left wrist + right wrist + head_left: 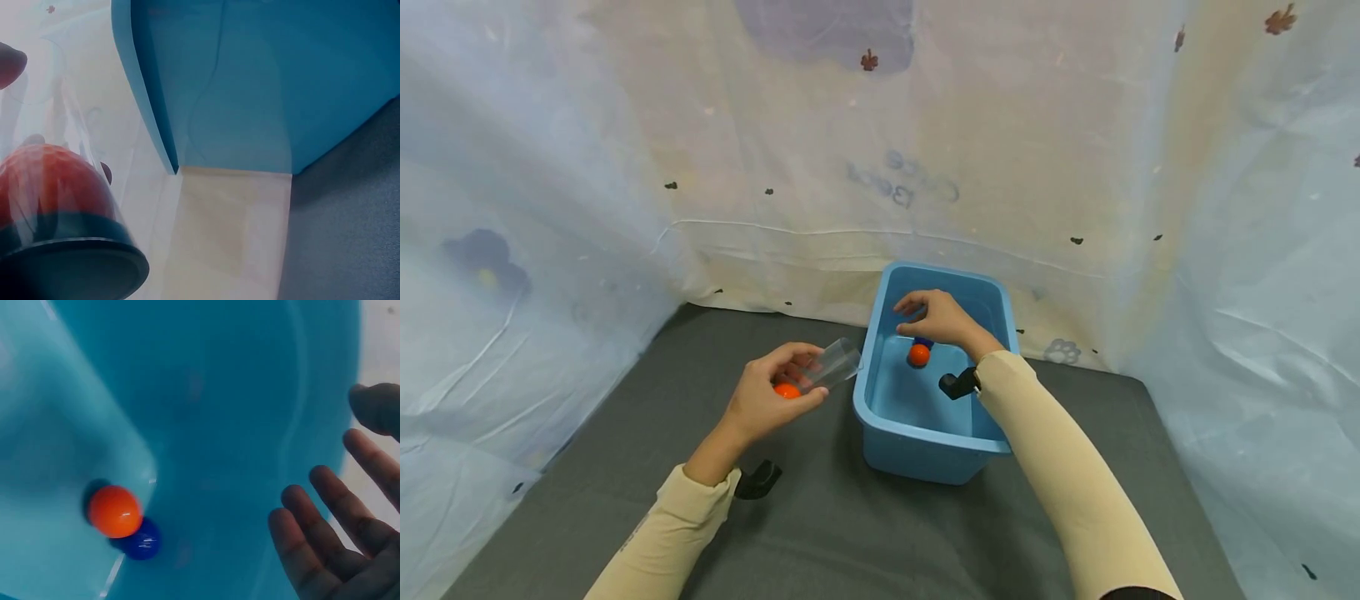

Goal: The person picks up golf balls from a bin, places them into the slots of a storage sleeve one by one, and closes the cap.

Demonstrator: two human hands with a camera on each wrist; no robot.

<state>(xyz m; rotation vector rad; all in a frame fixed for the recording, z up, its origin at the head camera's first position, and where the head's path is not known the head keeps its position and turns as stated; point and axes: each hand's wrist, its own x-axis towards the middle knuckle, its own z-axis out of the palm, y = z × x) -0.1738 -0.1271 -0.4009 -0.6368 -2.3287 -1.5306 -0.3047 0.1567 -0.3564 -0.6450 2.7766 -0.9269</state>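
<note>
Left hand (762,402): clamped on a clear plastic tube (841,360), thumb along the near side, fingers along the far side; at 9 o'clock of the blue plastic tub (917,427).
Clear plastic tube: tilted, pointing to 2 o'clock; loaded with an orange ball (787,390) at the dark base (75,269).
Right hand (936,318): thumb and fingers apart, loosely bent; above the tub, towards 12 o'clock.
Tub floor: holding a second orange ball (919,356), with a dark blue ball (145,542) beside it at 1 o'clock.
Cream sleeves (673,521): reaching in from 7 and 5 o'clock.
</note>
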